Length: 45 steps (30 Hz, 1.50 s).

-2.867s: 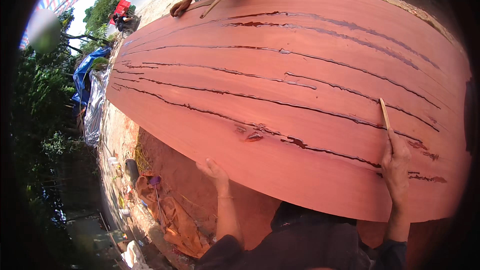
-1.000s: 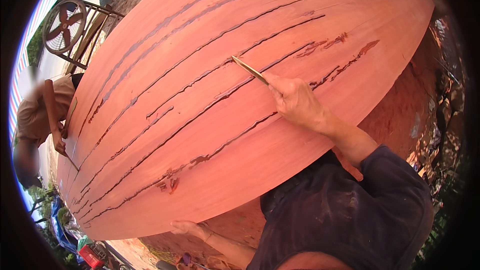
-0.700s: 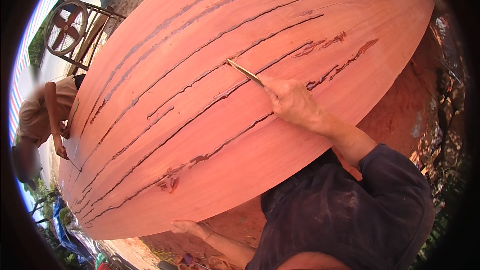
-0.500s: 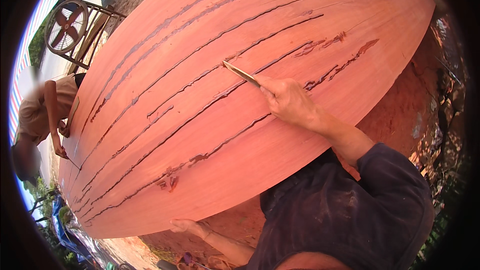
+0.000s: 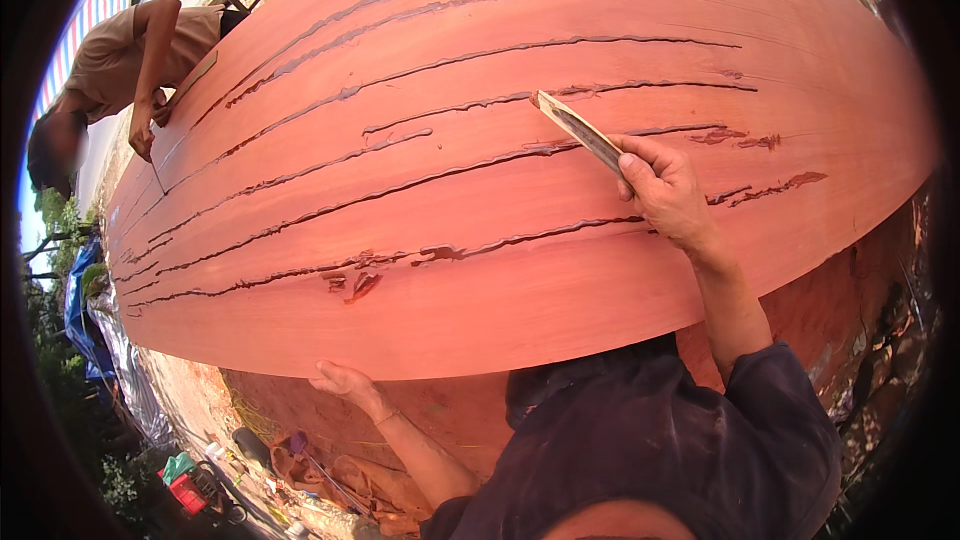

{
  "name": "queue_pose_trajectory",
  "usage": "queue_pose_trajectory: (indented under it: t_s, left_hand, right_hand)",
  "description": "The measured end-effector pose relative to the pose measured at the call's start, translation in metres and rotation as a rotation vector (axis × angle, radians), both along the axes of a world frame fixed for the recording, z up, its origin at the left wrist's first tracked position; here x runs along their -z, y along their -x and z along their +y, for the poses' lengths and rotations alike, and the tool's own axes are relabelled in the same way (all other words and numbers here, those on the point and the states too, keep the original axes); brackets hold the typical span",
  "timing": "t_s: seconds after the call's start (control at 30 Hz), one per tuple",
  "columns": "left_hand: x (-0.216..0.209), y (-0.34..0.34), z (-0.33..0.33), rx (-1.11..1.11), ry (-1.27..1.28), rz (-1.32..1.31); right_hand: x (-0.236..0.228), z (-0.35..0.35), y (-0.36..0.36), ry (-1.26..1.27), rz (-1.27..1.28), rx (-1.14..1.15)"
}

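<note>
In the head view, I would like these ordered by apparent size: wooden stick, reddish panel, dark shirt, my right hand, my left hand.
Reddish panel
Dark shirt
Right hand
Unranked: wooden stick and left hand, too alike.

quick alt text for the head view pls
A person's right hand holds a wooden stick over a large, curved reddish panel streaked with dark lines; the left hand is at the near edge. At the panel's far left, another person bends over, holding a thin tool.

No txt legible; no nos. either
</note>
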<state>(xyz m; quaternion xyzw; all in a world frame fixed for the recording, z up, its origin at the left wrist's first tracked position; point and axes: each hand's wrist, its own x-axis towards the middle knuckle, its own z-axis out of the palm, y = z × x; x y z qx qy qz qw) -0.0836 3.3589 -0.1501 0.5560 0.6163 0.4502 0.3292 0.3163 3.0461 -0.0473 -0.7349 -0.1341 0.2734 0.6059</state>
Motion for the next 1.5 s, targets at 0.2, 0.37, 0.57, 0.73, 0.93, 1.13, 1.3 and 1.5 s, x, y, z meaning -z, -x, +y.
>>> queue_pose_trajectory:
  t_s: [0.2,0.37,0.57,0.73,0.93,1.13,1.3,1.5]
  left_hand:
    - [-0.012,-0.013,-0.007,-0.005,0.043,-0.071]
    - [-0.018,-0.018,-0.012,-0.003,0.069,-0.117]
    - [-0.007,-0.007,-0.004,0.043,0.011,-0.083]
    - [-0.005,-0.005,-0.006,0.015,0.047,-0.11]
    - [-0.012,-0.012,-0.01,-0.005,0.062,-0.09]
    - [-0.013,-0.014,-0.01,-0.002,0.043,-0.082]
    - [-0.014,-0.016,-0.011,0.0,0.031,-0.127]
    - [0.0,-0.004,-0.007,-0.031,0.015,-0.092]
  right_hand:
    - [0.002,0.009,-0.005,0.093,-0.087,0.021]
    - [0.01,0.005,-0.009,0.153,-0.149,0.001]
    - [0.01,0.013,-0.007,0.196,-0.126,0.027]
    - [0.0,0.025,0.0,0.147,0.001,-0.074]
    - [0.0,0.059,0.01,0.088,0.024,-0.126]
    - [-0.007,0.101,0.011,0.068,-0.11,-0.305]
    - [-0.004,0.148,0.004,0.078,-0.446,-0.451]
    - [-0.006,0.175,-0.021,0.174,-0.312,-0.545]
